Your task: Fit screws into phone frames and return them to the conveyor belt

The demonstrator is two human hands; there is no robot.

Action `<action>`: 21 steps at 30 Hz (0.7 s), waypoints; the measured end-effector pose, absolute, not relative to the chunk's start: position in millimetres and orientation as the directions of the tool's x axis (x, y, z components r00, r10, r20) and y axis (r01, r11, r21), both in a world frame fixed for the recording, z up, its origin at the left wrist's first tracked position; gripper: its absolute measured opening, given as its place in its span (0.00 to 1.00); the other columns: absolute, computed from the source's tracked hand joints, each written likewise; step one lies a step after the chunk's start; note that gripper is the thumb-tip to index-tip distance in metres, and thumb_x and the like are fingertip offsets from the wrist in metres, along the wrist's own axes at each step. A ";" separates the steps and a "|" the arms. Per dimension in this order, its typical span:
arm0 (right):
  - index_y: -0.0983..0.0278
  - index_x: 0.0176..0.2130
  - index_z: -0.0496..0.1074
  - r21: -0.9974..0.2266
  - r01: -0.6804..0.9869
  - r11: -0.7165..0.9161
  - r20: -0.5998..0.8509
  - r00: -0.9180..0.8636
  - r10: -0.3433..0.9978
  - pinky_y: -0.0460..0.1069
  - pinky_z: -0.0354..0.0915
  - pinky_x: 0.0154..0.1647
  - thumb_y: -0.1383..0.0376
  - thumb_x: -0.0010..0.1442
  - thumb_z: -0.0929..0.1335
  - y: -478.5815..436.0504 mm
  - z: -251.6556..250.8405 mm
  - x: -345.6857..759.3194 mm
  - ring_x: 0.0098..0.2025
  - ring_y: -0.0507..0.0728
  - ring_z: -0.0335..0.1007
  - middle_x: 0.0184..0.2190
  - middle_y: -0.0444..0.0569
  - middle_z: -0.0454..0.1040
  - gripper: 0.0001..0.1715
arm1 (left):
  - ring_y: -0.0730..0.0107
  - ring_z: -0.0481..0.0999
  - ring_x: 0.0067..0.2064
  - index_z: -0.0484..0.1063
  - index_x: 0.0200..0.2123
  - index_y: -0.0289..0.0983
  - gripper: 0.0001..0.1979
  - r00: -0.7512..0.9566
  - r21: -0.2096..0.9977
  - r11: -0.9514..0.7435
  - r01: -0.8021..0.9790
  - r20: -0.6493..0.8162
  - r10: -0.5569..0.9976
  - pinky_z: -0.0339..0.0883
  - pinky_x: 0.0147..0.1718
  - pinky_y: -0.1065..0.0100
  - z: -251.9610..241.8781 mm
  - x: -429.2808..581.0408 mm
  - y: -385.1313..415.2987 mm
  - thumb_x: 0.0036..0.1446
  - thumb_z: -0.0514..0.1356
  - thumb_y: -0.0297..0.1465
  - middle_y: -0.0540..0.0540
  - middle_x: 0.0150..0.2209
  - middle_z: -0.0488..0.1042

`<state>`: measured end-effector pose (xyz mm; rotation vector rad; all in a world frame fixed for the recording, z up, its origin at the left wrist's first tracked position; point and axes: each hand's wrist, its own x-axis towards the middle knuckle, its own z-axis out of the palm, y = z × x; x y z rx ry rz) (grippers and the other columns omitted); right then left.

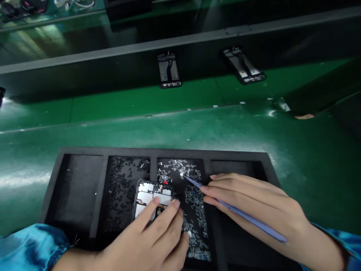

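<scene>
My left hand rests over an opened phone body, its fingers closed on the phone's lower part and partly hiding it. Metal shield plates and a small red spot show near its top edge. My right hand pinches a pair of purple-blue tweezers, whose tips reach into a tray compartment of tiny silvery parts. A small whitish piece lies right at the tips; whether they grip it I cannot tell. The black divided tray sits beneath both hands.
Tiny black parts fill the compartment left of the phone. Beyond the tray, a phone assembly and another phone assembly lie on the dark strip of the green work surface. Cables are at the far left.
</scene>
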<state>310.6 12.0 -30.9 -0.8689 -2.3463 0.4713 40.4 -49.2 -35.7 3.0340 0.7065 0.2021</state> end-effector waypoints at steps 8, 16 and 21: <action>0.62 0.44 0.76 -0.606 0.490 0.627 0.361 -0.533 0.766 0.47 0.76 0.33 0.72 0.66 0.70 22.4 -19.3 299.3 0.33 0.53 0.80 0.34 0.46 0.81 0.08 | 0.49 0.73 0.60 0.75 0.52 0.37 0.14 0.854 0.145 -0.881 0.450 0.216 0.472 0.63 0.63 0.49 -23.6 40.3 -42.8 0.67 0.58 0.34 0.41 0.53 0.78; 0.58 0.45 0.78 -0.814 0.295 0.501 0.316 -0.499 0.807 0.44 0.77 0.35 0.72 0.64 0.71 16.4 -12.7 300.3 0.36 0.53 0.81 0.37 0.44 0.82 0.12 | 0.62 0.76 0.49 0.73 0.52 0.32 0.12 0.565 0.559 -0.654 0.510 0.355 0.745 0.71 0.52 0.59 -11.3 26.8 -11.2 0.66 0.63 0.26 0.42 0.41 0.77; 0.57 0.45 0.79 -0.878 0.183 0.442 0.275 -0.561 0.781 0.45 0.78 0.35 0.70 0.64 0.72 15.1 -7.5 295.5 0.37 0.53 0.81 0.36 0.43 0.82 0.10 | 0.66 0.78 0.43 0.75 0.46 0.36 0.06 0.550 0.522 -0.693 0.497 0.429 0.717 0.69 0.45 0.61 -19.3 31.7 -4.6 0.67 0.63 0.27 0.47 0.38 0.79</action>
